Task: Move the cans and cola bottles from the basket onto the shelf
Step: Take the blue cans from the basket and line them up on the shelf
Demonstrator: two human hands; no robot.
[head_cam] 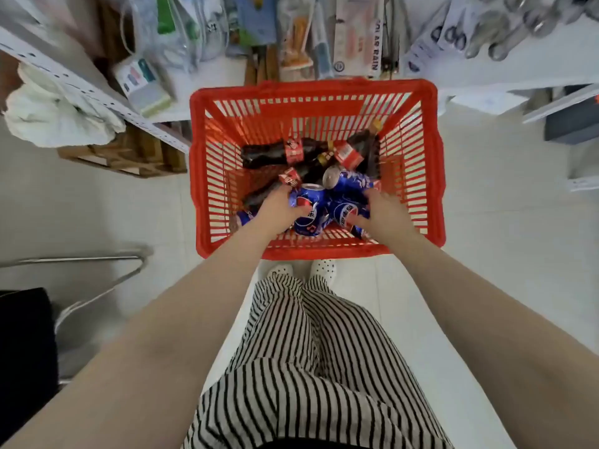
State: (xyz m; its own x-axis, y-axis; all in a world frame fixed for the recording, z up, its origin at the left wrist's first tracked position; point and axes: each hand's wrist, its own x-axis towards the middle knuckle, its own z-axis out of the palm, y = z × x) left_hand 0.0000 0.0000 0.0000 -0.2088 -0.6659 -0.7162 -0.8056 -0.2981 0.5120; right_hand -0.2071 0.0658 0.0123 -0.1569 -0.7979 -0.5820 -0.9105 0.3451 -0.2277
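Striped trousers (311, 367) fill the lower centre of the frame, with two bare forearms running from the lower corners up toward the middle. Above the trousers, two white spotted shoes (301, 270) stand on the pale tiled floor (486, 222), just below the near rim of a red slatted basket (311, 89) that occupies the centre of the frame.

Both hands reach inside the basket. The left hand (278, 212) rests on a blue can (306, 218), its fingers curled over the can's top and side; whether the can is fully gripped cannot be told. The right hand (382, 212) lies on a second blue can (346, 205), fingers spread and bent over it, thumb toward the centre. Further blue cans lie beside these, one with its silver end (334, 178) facing up.

Toward the basket's far half lie dark cola bottles (269, 153) with red labels, on their sides and crossing one another, touching the cans.

A white shelf (534, 69) crosses the top of the frame, carrying blurred packaged goods. At the upper left sits a white cloth (55, 108) beside a wooden crate (136, 153).
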